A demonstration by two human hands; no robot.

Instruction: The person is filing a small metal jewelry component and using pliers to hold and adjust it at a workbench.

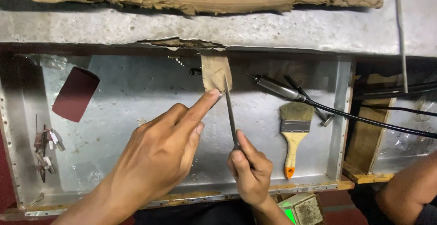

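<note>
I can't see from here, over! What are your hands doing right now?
Right hand grip shut on thin metal file. Left hand open, forefinger at the file's tip. Paintbrush and cabled tool lie apart, right. Nothing blocking.

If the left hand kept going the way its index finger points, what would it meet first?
The left hand points up and to the right. Its fingertip is already at the thin metal file held by the right hand; just beyond lies the brown paper strip. Depth is unclear.

Dull scratched metal tray (136, 97) and slim steel file (230, 111).
Paintbrush (293, 138): glossy wooden handle, pale bristles; rough maroon sandpaper (75, 93); torn cardboard (216, 70).
</note>
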